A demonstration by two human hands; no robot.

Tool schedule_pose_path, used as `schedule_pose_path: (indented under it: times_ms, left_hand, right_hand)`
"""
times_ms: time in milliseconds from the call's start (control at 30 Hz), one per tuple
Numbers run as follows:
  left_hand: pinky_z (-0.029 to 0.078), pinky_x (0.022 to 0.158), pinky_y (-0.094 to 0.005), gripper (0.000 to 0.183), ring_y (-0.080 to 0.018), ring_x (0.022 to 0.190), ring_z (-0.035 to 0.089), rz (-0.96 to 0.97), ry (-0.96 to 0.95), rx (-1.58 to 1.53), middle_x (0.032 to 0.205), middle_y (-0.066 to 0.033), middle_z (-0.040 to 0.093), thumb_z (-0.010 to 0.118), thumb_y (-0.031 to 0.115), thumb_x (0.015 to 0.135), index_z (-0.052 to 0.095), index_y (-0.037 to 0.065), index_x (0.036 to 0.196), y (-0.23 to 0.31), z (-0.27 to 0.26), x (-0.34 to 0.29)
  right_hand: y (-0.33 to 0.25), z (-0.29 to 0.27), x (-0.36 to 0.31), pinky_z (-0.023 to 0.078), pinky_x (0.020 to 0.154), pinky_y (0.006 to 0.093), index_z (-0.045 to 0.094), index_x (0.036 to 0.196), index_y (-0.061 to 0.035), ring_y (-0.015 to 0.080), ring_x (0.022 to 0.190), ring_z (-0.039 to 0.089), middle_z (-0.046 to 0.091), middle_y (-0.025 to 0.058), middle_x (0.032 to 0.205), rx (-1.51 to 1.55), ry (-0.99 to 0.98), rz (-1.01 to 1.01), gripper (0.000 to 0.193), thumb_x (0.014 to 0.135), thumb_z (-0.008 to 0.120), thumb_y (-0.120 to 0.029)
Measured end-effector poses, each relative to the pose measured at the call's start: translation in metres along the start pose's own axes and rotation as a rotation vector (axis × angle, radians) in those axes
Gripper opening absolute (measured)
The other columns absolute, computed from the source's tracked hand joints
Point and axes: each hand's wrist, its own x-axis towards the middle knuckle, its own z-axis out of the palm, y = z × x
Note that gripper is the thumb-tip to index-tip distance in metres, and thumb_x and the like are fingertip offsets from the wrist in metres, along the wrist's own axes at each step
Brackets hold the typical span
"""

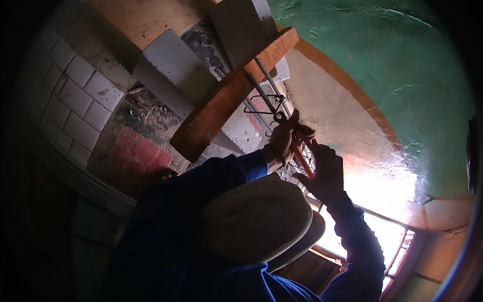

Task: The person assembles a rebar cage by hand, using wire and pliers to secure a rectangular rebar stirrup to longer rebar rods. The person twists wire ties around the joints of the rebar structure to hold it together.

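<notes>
Fingers of the left hand [282, 140] are bunched at the steel bars [261, 94]; shadow prevents us telling whether they grip. Those of the right hand [327, 168] bend around a red-handled tool [303, 160], slanting towards eleven o'clock. Left to right beyond the hands, we record a pale block [176, 65] and a wooden beam [231, 93] at ten o'clock, then the upper bar ends over the beam at eleven, a bent wire loop [256, 112] crossing them. We judge the assembly part-done: bars and loop placed, fastening at the hands unconfirmed.
</notes>
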Motion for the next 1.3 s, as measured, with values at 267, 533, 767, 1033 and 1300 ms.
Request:
schedule_pose_path:
  times_ms: [267,533,767,1033,1300]
  left_hand:
    - [0.050,0.080,-0.0377,0.041,-0.0212,0.081,0.063,0.029,0.063,0.053,0.082,-0.0110,0.066,0.060,0.045,0.092,0.062,0.004,0.095,-0.002,-0.003,0.017]
    - [0.046,0.088,-0.0371,0.031,-0.0189,0.101,0.060,-0.171,-0.103,0.431,0.108,-0.0082,0.066,0.058,0.036,0.095,0.063,0.006,0.103,0.005,0.001,-0.032]
    - [0.043,0.091,-0.0279,0.023,-0.0110,0.103,0.055,-0.359,-0.411,1.178,0.112,-0.0013,0.062,0.063,0.020,0.092,0.064,0.007,0.111,0.010,0.010,-0.014]
    - [0.047,0.092,-0.0385,0.037,-0.0296,0.113,0.055,-0.417,-1.009,2.080,0.126,-0.0096,0.057,0.053,0.033,0.096,0.055,0.011,0.126,-0.003,0.007,0.001]
    - [0.052,0.074,-0.0348,0.021,-0.0266,0.082,0.066,-0.631,-1.148,2.417,0.091,-0.0086,0.070,0.072,0.019,0.081,0.072,0.008,0.099,-0.097,0.050,0.041]
  right_hand:
    - [0.050,0.044,0.021,0.046,0.074,0.0351,0.051,0.124,0.0022,0.0194,0.084,0.058,0.059,0.0119,0.096,-0.363,-0.067,0.091,0.041,0.087,0.055,-0.015]
    - [0.097,0.048,0.005,0.056,0.059,0.0342,0.060,0.106,0.0075,0.0205,0.062,0.064,0.063,0.0122,0.073,1.575,-0.997,0.308,0.039,0.089,0.065,-0.027]
    - [0.120,0.071,-0.066,0.054,0.060,0.0322,0.062,0.107,0.0069,0.0198,0.070,0.066,0.067,0.0130,0.082,1.585,-0.679,0.123,0.036,0.091,0.061,-0.026]
    - [0.150,0.160,-0.123,0.056,0.071,0.0310,0.050,0.131,0.0016,0.0201,0.087,0.066,0.066,0.0134,0.105,1.949,-0.676,-0.164,0.057,0.083,0.066,-0.026]
    - [0.171,0.295,-0.180,0.055,0.080,0.0317,0.038,0.141,-0.0041,0.0190,0.104,0.062,0.060,0.0115,0.124,1.902,-0.175,-0.453,0.068,0.081,0.070,-0.015]
